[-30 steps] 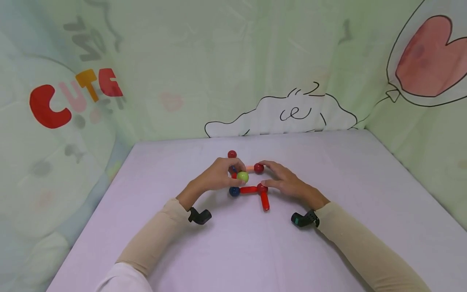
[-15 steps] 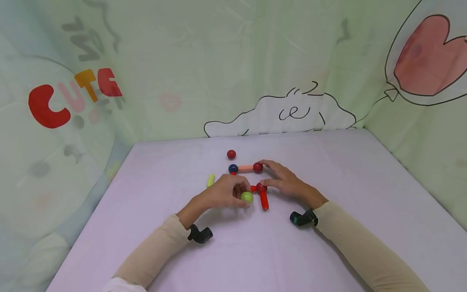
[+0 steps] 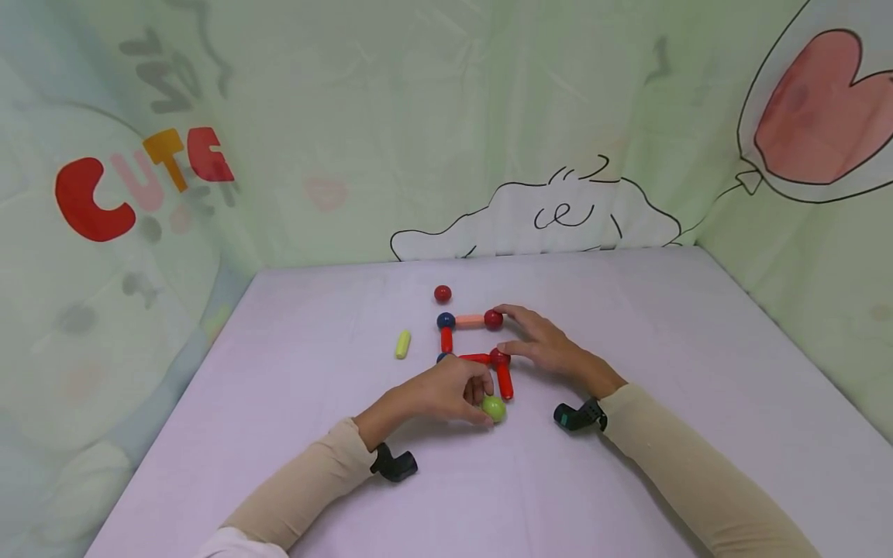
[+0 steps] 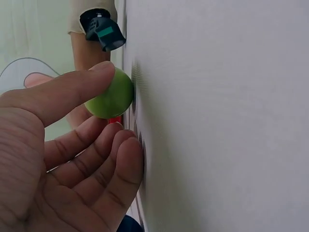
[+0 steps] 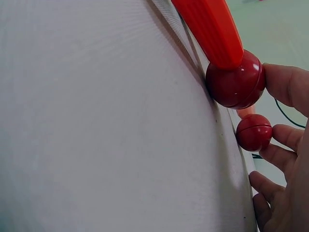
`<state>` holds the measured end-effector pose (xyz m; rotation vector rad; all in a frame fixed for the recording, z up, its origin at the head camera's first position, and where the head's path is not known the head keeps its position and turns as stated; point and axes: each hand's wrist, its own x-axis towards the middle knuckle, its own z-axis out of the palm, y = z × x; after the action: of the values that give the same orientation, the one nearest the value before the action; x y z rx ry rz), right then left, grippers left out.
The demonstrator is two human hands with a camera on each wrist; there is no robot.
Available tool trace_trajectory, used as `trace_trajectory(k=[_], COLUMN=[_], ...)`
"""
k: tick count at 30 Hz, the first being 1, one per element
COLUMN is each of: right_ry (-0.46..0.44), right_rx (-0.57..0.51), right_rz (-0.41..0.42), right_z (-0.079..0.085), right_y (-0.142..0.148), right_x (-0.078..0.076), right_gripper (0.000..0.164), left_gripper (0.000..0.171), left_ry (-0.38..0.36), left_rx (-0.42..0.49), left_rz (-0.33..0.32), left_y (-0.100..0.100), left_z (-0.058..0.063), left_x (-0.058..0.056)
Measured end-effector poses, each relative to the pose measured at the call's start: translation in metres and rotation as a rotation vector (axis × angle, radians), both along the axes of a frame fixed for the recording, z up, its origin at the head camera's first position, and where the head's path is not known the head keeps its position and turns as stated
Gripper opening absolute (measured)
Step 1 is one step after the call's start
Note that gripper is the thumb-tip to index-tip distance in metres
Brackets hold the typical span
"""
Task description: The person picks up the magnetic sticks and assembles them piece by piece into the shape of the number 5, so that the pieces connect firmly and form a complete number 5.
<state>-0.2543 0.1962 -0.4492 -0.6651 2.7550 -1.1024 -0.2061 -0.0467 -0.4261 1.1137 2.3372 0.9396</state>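
Note:
My left hand (image 3: 449, 390) pinches a green ball (image 3: 494, 409) between thumb and fingers, just above or on the table. The ball sits by the near end of a red rod (image 3: 505, 382) that sticks out from a red ball (image 3: 500, 357). My right hand (image 3: 551, 349) rests its thumb against that ball; its fingertips touch a farther red ball (image 5: 254, 132). A peach rod (image 3: 470, 321) joins the farther ball to a blue ball (image 3: 446, 321). Red rods (image 3: 446, 339) continue the frame toward another blue ball, mostly covered by my left hand.
A loose red ball (image 3: 443, 294) lies behind the frame. To the left is a loose yellow stick (image 3: 402, 344). The pale table (image 3: 628, 310) meets a printed cloth backdrop (image 3: 335, 139) at the back and sides.
My left hand has carried the green ball toward me and to the right, from above the frame to the red rod's near end. My right hand stays put.

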Motion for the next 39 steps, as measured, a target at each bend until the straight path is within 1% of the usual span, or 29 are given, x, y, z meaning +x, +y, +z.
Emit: trace_trajectory(k=[7, 11, 15, 18, 23, 28, 31, 34, 39], right_ry=[-0.011, -0.019, -0.021, -0.026, -0.023, -0.016, -0.012, -0.015, -0.030], right_rx=[0.004, 0.001, 0.007, 0.001, 0.000, 0.005, 0.009, 0.019, 0.026], right_rz=[-0.014, -0.014, -0.019, -0.021, -0.016, -0.013, -0.018, -0.026, -0.039], right_z=[0.005, 0.006, 0.005, 0.004, 0.004, 0.003, 0.003, 0.003, 0.002], right_y=[-0.001, -0.002, -0.001, -0.002, -0.002, -0.001, -0.002, -0.002, -0.003], right_x=[0.002, 0.001, 0.001, 0.001, 0.001, 0.001, 0.002, 0.002, 0.002], right_gripper=[0.072, 0.072, 0.073, 0.074, 0.073, 0.071, 0.070, 0.070, 0.070], left_gripper=[0.024, 0.022, 0.019, 0.018, 0.016, 0.014, 0.013, 0.012, 0.011], left_ry=[-0.015, 0.001, 0.027, 0.026, 0.022, 0.045, 0.033, 0.019, 0.010], left_rx=[-0.015, -0.032, -0.054, -0.061, -0.055, -0.038, -0.024, -0.023, -0.016], left_rz=[0.022, 0.031, 0.027, 0.032, 0.058, 0.095, 0.110, 0.112, 0.095], left_y=[0.003, 0.006, 0.007, 0.006, -0.001, -0.011, -0.015, -0.017, -0.018], left_z=[0.001, 0.001, 0.002, 0.002, 0.003, 0.005, 0.006, 0.006, 0.005], left_x=[0.002, 0.003, 0.003, 0.003, 0.001, -0.003, -0.005, -0.006, -0.006])
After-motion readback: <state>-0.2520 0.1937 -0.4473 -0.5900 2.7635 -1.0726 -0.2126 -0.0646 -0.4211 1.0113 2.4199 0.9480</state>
